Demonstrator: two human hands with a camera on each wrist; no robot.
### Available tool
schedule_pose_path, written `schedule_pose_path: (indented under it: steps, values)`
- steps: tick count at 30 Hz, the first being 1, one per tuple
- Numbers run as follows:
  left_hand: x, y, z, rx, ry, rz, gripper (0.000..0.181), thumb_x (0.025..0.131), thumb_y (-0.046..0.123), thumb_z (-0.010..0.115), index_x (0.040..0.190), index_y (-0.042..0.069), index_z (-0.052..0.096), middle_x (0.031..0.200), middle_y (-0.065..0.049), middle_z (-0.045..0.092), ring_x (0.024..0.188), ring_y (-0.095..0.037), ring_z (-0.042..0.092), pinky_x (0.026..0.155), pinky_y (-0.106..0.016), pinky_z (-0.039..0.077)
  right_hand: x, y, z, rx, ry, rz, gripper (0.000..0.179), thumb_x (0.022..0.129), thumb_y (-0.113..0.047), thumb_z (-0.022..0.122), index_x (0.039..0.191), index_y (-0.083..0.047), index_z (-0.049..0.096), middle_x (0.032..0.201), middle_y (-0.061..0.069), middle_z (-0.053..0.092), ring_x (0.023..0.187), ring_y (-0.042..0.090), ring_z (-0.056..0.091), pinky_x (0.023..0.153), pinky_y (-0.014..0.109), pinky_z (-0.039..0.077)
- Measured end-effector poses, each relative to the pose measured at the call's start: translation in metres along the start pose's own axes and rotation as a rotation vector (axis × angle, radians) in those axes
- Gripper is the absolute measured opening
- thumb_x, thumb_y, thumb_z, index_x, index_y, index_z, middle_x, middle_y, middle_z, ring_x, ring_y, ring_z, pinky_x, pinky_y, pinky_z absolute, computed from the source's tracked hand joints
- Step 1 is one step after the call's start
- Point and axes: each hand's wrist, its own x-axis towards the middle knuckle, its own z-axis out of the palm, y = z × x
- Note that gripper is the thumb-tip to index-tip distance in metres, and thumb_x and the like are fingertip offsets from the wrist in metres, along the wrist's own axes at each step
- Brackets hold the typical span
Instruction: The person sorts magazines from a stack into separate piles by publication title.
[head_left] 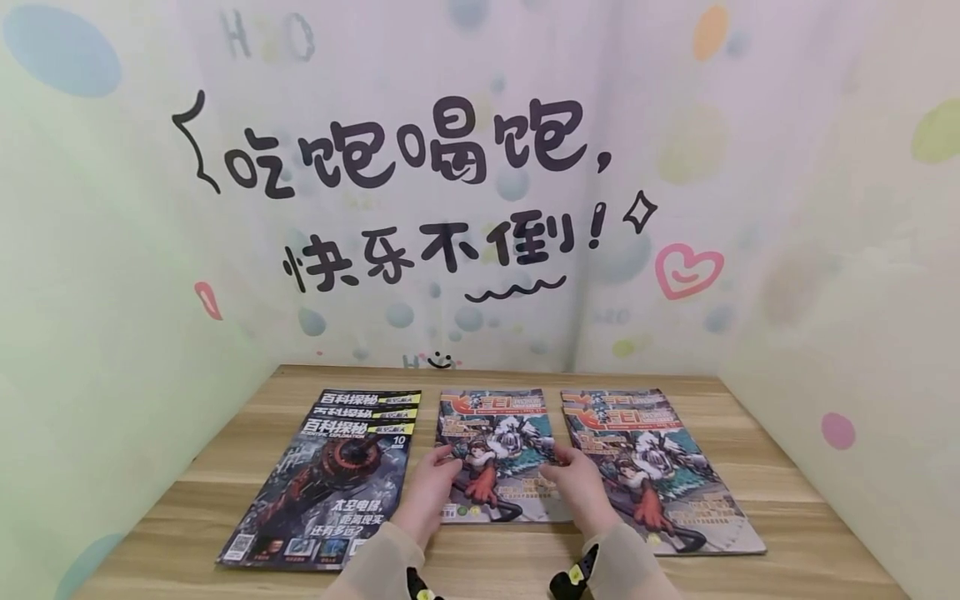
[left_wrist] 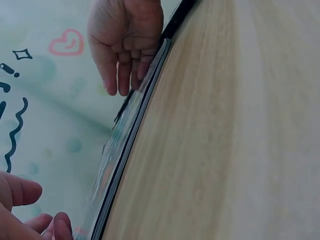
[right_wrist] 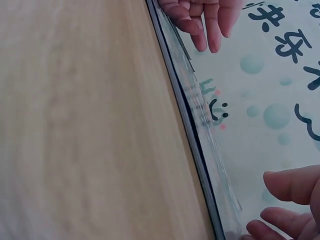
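A magazine [head_left: 498, 487] with a red-gloved cartoon figure on its cover lies flat at the middle of the wooden table. At its left edge is my left hand [head_left: 431, 492], fingers extended and thumb near the cover. My right hand [head_left: 581, 487] is at the opposite edge in much the same pose. Seen edge-on in the left wrist view, the magazine [left_wrist: 122, 162] lies between the left hand [left_wrist: 20, 215] and the right hand [left_wrist: 127, 40]. The right wrist view shows the right hand's thumb raised apart from its fingers [right_wrist: 287, 222]. Whether the fingertips touch the edges is partly hidden.
On the left lie three overlapping dark magazines [head_left: 322, 492], stepped so their titles show. Two overlapping magazines [head_left: 667, 492] with the same cartoon cover lie on the right. Printed curtain-like walls [head_left: 480, 325] enclose the wooden table [head_left: 810, 533] at the back and sides.
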Motion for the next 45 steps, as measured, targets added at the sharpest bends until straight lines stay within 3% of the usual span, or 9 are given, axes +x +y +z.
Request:
schedule_pose_path:
  steps: [7, 18, 23, 29, 38, 45]
  values:
    - [0.0001, -0.0018, -0.0036, 0.034, 0.048, 0.006, 0.049, 0.092, 0.006, 0.053, 0.134, -0.016, 0.041, 0.124, -0.03, 0.049, 0.113, -0.038, 0.049, 0.094, -0.048, 0.044, -0.0009, 0.0021, 0.0036, -0.003, 0.021, 0.01, 0.057, 0.09, -0.01, 0.061, 0.14, 0.009, 0.04, 0.144, 0.028, 0.039, 0.131, 0.044, 0.035, 0.106, 0.056, 0.032]
    - [-0.0023, -0.0074, -0.0073, 0.14, 0.088, -0.003, 0.051, 0.09, 0.004, 0.053, 0.138, -0.008, 0.044, 0.143, -0.033, 0.035, 0.13, -0.045, 0.034, 0.104, -0.055, 0.035, -0.0018, 0.0039, 0.0059, -0.182, 0.038, -0.023, 0.054, 0.088, -0.013, 0.063, 0.135, 0.008, 0.047, 0.14, 0.03, 0.043, 0.129, 0.046, 0.038, 0.102, 0.059, 0.035]
    - [-0.0051, -0.0065, -0.0074, 0.201, 0.106, 0.012, 0.049, 0.089, 0.006, 0.055, 0.135, -0.007, 0.048, 0.139, -0.032, 0.042, 0.126, -0.046, 0.037, 0.102, -0.056, 0.035, -0.0016, 0.0032, 0.0078, -0.217, 0.036, -0.028, 0.054, 0.086, -0.013, 0.065, 0.134, 0.007, 0.049, 0.139, 0.03, 0.044, 0.127, 0.046, 0.041, 0.099, 0.059, 0.038]
    - [-0.0079, -0.0065, -0.0061, 0.276, 0.142, 0.007, 0.042, 0.087, 0.01, 0.057, 0.128, 0.0, 0.058, 0.135, -0.026, 0.049, 0.123, -0.05, 0.028, 0.101, -0.061, 0.024, -0.0029, 0.0018, 0.0091, -0.216, 0.045, -0.04, 0.054, 0.085, -0.012, 0.066, 0.133, 0.005, 0.051, 0.136, 0.03, 0.047, 0.122, 0.044, 0.046, 0.095, 0.056, 0.042]
    - [-0.007, -0.0048, -0.0054, 0.185, 0.086, 0.035, 0.044, 0.09, 0.002, 0.048, 0.133, -0.006, 0.051, 0.14, -0.031, 0.041, 0.129, -0.045, 0.036, 0.105, -0.057, 0.032, -0.0043, 0.0011, 0.0097, -0.119, 0.033, -0.049, 0.053, 0.087, -0.008, 0.064, 0.136, 0.007, 0.048, 0.139, 0.03, 0.043, 0.125, 0.043, 0.043, 0.098, 0.055, 0.041]
    - [-0.0048, -0.0072, -0.0064, 0.153, 0.098, 0.043, 0.047, 0.088, -0.001, 0.046, 0.134, -0.008, 0.048, 0.141, -0.033, 0.036, 0.13, -0.045, 0.034, 0.107, -0.056, 0.03, -0.0032, 0.0031, 0.0099, -0.081, 0.041, -0.051, 0.054, 0.087, -0.007, 0.063, 0.136, 0.008, 0.046, 0.141, 0.03, 0.041, 0.128, 0.045, 0.04, 0.1, 0.057, 0.038]
